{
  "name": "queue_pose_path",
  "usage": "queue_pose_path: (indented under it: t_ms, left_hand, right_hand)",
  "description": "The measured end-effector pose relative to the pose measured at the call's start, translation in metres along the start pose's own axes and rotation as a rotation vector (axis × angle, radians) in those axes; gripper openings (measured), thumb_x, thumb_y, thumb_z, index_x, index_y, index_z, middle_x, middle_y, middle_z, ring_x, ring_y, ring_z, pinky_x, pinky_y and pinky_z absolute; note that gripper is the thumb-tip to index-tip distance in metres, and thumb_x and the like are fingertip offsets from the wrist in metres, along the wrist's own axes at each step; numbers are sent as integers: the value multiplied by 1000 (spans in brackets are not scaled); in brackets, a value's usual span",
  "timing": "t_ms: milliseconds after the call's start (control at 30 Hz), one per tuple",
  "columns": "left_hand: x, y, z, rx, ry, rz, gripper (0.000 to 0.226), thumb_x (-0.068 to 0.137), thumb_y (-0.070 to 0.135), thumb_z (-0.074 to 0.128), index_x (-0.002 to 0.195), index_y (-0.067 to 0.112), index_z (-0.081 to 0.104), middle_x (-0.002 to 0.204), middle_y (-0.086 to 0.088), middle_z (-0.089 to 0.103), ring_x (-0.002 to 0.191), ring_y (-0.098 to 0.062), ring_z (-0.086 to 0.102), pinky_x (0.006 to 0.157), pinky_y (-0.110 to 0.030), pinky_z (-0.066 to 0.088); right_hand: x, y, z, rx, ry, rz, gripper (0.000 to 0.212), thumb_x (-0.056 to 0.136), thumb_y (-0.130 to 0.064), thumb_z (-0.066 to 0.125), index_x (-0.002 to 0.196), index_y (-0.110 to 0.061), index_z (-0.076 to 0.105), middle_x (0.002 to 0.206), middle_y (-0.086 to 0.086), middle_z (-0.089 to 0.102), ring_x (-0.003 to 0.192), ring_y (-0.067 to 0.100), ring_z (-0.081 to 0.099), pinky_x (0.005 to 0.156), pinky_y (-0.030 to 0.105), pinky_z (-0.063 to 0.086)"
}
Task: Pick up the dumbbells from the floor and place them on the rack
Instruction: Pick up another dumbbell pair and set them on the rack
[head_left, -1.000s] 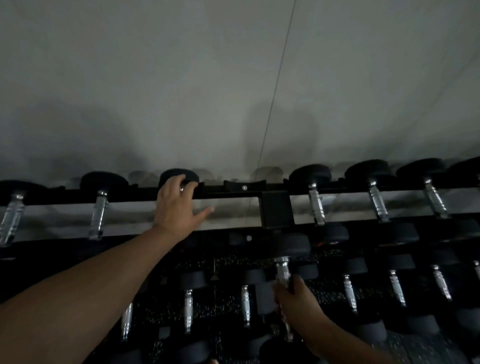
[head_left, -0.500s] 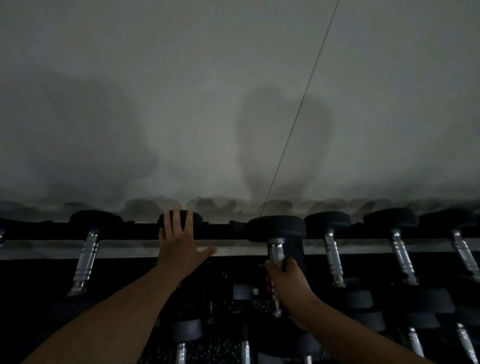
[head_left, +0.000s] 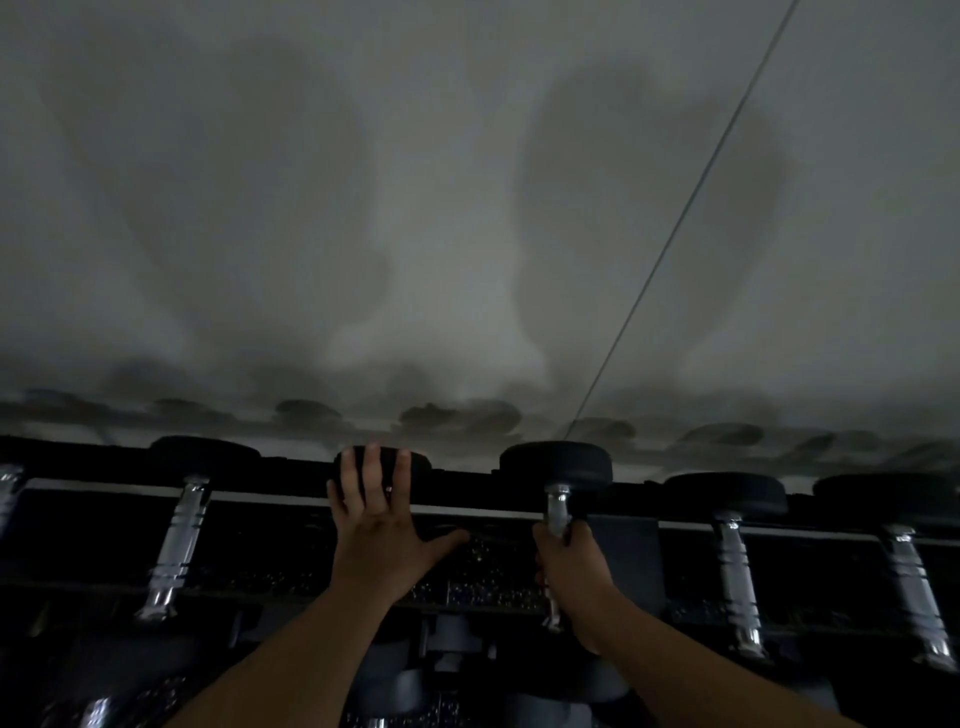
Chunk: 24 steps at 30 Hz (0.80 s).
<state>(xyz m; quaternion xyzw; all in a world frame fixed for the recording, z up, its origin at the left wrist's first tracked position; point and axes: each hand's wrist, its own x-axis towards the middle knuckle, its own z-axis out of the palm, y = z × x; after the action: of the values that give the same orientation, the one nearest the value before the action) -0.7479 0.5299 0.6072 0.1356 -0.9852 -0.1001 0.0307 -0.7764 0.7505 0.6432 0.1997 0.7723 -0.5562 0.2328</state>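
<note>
My right hand (head_left: 569, 564) is closed around the chrome handle of a black dumbbell (head_left: 557, 467), whose far head sits at the top rail of the black rack (head_left: 467, 493). The near head is hidden below my wrist. My left hand (head_left: 382, 530) lies flat with fingers spread over another racked dumbbell (head_left: 415, 460), fingertips on its far head; its handle is hidden under my palm. Whether the held dumbbell rests on the rack I cannot tell.
More black dumbbells with chrome handles lie on the top tier, left (head_left: 179, 540) and right (head_left: 735, 561), (head_left: 911, 587). A lower tier with dumbbell heads (head_left: 452, 644) shows beneath. A grey wall (head_left: 467, 208) with a thin diagonal line rises right behind the rack.
My right hand has carried the dumbbell up from the lower tiers to the top tier, beside my left hand. The view has tilted upward. My left hand has stayed on its dumbbell.
</note>
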Motion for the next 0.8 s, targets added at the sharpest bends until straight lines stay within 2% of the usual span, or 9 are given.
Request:
queue_pose_path:
  t_ms: [233, 367, 567, 800]
  left_hand:
    - [0, 1, 1, 7, 10, -12, 124, 59, 98, 35, 152, 19, 13, 160, -19, 3, 149, -45, -6, 112, -71, 18]
    - [-1, 1, 0, 6, 24, -2, 124, 60, 96, 36, 153, 20, 7, 159, -18, -3, 148, -44, -10, 113, -71, 15]
    - [-1, 2, 1, 15, 40, -9, 123, 61, 97, 35, 152, 19, 9, 159, -18, 1, 148, -44, -6, 112, -71, 17]
    - [0, 1, 3, 13, 46, -16, 123, 60, 98, 34, 153, 21, 8, 160, -16, -1, 149, -41, -10, 113, -70, 17]
  right_hand:
    - [2, 9, 9, -63, 51, 16, 25, 91, -34, 58, 104, -14, 52, 88, 11, 67, 73, 26, 65, 72, 43, 56]
    - [1, 12, 6, -84, 46, 13, 27, 92, -35, 56, 109, -14, 50, 94, 14, 68, 76, 27, 64, 74, 44, 55]
    - [-1, 10, 8, -93, 56, 9, 27, 93, -35, 56, 107, -13, 49, 97, 17, 68, 82, 33, 66, 79, 49, 55]
    - [0, 9, 8, -89, 51, 18, 27, 93, -32, 56, 107, -9, 48, 102, 25, 67, 78, 29, 60, 81, 54, 54]
